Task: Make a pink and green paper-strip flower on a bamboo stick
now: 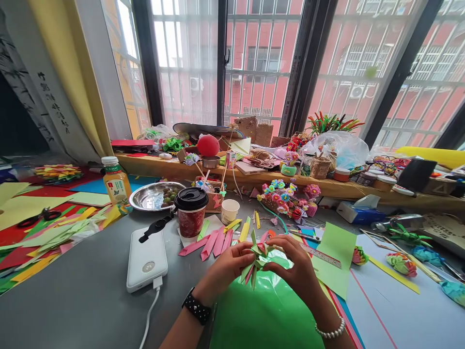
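Both hands meet over a shiny green surface (269, 315) near the table's front edge. Between them is a folded paper flower (258, 251) with light green and pink pointed petals. My left hand (232, 264) pinches it from the left, thumb and fingers closed on the petals. From the right, my right hand (292, 261) holds its other side with thumb and curled fingers. Just beyond lie several folded pink paper strips (214, 241) and some yellow and green ones. A light green paper sheet (336, 257) is right of my right hand, partly under a ruler (323, 254).
A white power bank (147, 261) with a cable lies left. Behind it stand a lidded coffee cup (191, 215), a paper cup (230, 211), a metal bowl (148, 195) and a juice bottle (115, 182). Scissors (38, 217) rest on coloured paper. Finished paper flowers (401, 264) lie right.
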Demonstrator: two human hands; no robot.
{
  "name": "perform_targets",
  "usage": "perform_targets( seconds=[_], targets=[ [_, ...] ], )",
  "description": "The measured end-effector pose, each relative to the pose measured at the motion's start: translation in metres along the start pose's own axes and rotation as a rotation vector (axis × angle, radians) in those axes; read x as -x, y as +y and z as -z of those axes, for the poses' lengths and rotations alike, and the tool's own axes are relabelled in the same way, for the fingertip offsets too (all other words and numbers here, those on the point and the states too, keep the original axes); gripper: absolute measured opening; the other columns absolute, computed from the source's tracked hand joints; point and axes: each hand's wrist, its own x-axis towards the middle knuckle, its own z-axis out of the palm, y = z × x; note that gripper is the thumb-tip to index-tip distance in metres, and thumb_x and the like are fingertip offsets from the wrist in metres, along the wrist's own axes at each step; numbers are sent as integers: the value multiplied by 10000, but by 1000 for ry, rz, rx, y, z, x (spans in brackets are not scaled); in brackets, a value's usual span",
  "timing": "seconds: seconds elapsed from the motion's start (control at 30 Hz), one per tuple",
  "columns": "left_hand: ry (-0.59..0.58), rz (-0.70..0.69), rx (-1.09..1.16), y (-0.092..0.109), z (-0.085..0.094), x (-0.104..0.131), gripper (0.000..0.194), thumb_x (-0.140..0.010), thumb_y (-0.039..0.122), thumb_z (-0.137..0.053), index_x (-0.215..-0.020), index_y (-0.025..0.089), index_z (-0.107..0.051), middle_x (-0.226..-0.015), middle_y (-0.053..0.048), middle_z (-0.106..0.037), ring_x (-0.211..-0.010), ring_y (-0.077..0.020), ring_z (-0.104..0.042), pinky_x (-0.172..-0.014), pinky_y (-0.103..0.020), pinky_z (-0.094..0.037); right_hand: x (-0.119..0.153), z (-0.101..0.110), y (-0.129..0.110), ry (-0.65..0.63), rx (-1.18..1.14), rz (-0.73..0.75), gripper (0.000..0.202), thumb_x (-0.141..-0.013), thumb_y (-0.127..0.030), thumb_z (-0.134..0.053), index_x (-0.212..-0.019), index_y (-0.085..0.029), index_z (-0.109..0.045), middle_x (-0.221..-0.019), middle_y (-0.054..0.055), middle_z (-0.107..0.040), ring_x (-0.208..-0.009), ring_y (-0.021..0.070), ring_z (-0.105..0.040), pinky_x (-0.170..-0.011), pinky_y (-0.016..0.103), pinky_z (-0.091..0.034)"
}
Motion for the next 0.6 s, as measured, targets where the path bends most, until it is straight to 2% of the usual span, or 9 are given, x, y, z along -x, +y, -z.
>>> perform_targets(
  seconds=[0.17, 0.27, 0.43, 0.6],
  targets=[
    [81, -65, -120, 0, 1, -2, 374, -567, 216, -753, -893, 142, -586, -731, -35, -659, -681, -149, -594, -632, -237, -400, 0, 0, 1, -5, -24, 7, 241, -711, -366, -631, -904, -224, -600, -862, 47, -628, -832, 204, -587, -720, 331, -485],
    [93, -140, -202, 2, -1, -3, 449, -561, 218, -754, -966, 158, -570, -825, -59, -651, -734, -178, -600, -657, -262, -416, 0, 0, 2, 5, -27, -4, 243, -717, -366, -625, -911, -220, -606, -860, 52, -621, -841, 207, -584, -697, 317, -494],
    [28, -227, -269, 8, -8, 3, 549, -660, 283, -679, -1163, 213, -471, -891, -69, -623, -700, -154, -587, -603, -244, -416, 2, 0, 4, 25, -32, -46, 238, -727, -370, -614, -906, -212, -608, -873, 60, -602, -828, 205, -581, -699, 319, -498],
    [-36, -237, -270, 9, -12, 6, 556, -628, 242, -707, -1137, 240, -482, -914, -57, -586, -720, -147, -569, -544, -213, -396, 1, 1, 5, 24, -25, -63, 231, -719, -363, -624, -881, -200, -609, -865, 60, -594, -811, 200, -578, -665, 302, -504]
  ],
)
